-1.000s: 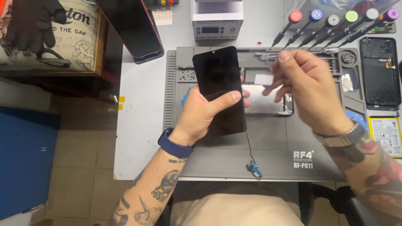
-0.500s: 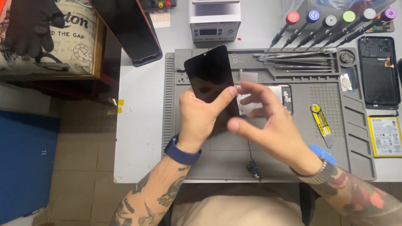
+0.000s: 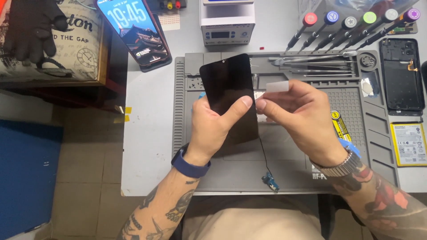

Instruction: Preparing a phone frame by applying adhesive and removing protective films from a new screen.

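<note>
1. Currently the left hand holds the black phone screen above the grey repair mat, near the middle of the tabletop. Its fingers are closed round the lower half, thumb pressed flat across the glass face.
2. Screen's long axis runs near-far, leaning slightly left at the far end. Top edge points at the far edge of the tabletop; bottom end points back toward the person.
3. A thin flex cable hangs off the bottom end and trails to a small blue connector board lying at the near edge of the mat.
4. The right hand sits just beside the screen's right edge, fingers pinched shut on a small pale strip, film or tape, can't tell which. The strip is level with the screen's upper half and to its right, not touching it as far as I can see.
5. So the strip lies right of the glass and the right hand is the one nearer that edge.
6. Around: a row of screwdrivers at the far right corner, tweezers in the mat's far tray, a stripped phone frame and a battery at the right edge, a lit phone propped at the far left.
</note>
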